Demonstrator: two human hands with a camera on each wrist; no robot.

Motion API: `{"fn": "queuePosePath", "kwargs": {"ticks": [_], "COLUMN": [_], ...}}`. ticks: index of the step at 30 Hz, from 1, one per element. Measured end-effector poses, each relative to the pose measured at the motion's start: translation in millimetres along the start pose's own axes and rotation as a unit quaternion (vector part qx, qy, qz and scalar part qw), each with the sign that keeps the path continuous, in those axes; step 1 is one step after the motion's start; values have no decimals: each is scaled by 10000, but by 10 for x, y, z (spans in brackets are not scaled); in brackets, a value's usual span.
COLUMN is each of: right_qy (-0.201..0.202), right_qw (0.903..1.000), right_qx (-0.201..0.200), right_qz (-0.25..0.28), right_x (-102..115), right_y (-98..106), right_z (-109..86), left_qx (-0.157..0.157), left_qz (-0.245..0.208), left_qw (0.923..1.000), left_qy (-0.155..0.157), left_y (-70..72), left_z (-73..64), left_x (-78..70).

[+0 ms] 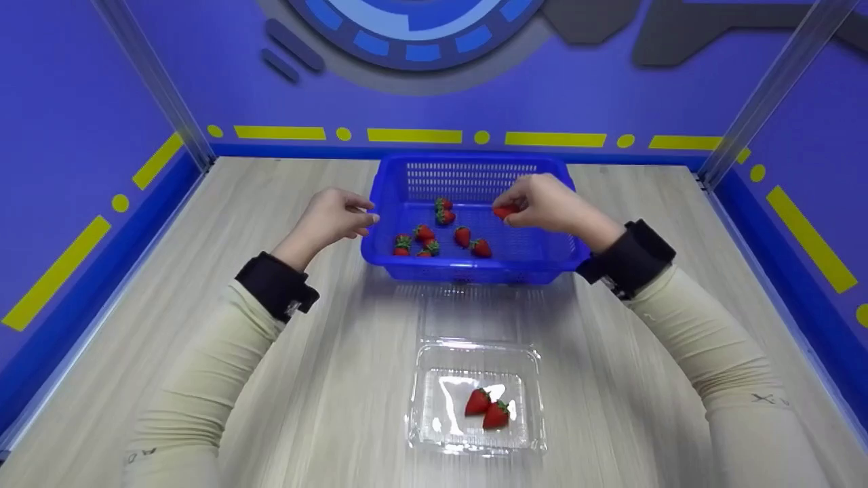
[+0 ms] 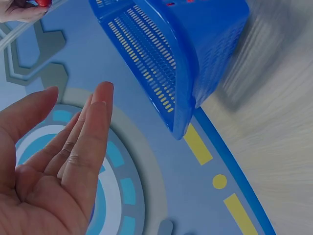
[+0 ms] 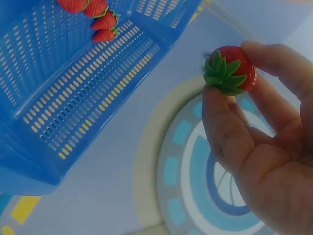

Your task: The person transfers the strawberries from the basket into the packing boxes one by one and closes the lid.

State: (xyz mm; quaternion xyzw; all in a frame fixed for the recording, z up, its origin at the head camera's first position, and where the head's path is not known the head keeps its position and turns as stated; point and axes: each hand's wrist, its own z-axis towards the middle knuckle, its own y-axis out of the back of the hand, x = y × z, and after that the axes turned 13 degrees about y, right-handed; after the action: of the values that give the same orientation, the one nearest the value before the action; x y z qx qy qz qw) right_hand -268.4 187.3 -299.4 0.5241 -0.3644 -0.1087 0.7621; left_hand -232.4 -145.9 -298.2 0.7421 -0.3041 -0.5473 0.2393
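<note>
Between thumb and fingertips, my right hand [image 1: 546,202] pinches a red strawberry [image 3: 234,70] with a green leafy cap, above the right half of the blue basket [image 1: 475,272]. My left hand [image 1: 332,218] is beside the basket's left rim, its fingers loosely extended and holding nothing; in the left wrist view the palm [image 2: 54,191] shows bare. Several strawberries [image 1: 462,236] lie on the basket's floor, mostly left of centre. Nearer to me, a clear plastic box [image 1: 415,400] holds two strawberries [image 1: 478,402] side by side.
The box's transparent lid [image 1: 468,315] lies folded back toward the basket. A pale wood-grain table [image 1: 325,379] carries everything. Blue panels [image 1: 434,112] with yellow marks rise at the back and both sides, joined by clear corner posts [image 1: 766,88].
</note>
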Motion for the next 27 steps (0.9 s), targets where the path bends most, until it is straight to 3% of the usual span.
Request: {"fn": "queuePosePath", "kwargs": {"ticks": [11, 18, 27], "right_qy": [274, 446, 676], "right_qw": [9996, 9989, 9973], "right_qx": [-68, -84, -234], "right_qz": [-26, -71, -149], "right_x": [196, 343, 535], "right_y": [-25, -33, -102], "right_z": [-269, -394, -625], "left_qx": [205, 445, 664], "left_qz": [268, 195, 203], "left_qw": [9994, 9987, 9949], "left_qy": [-60, -166, -732], "left_y": [-74, -131, -301], "left_z": [-229, -392, -621], "left_x": [-20, -37, -31]}}
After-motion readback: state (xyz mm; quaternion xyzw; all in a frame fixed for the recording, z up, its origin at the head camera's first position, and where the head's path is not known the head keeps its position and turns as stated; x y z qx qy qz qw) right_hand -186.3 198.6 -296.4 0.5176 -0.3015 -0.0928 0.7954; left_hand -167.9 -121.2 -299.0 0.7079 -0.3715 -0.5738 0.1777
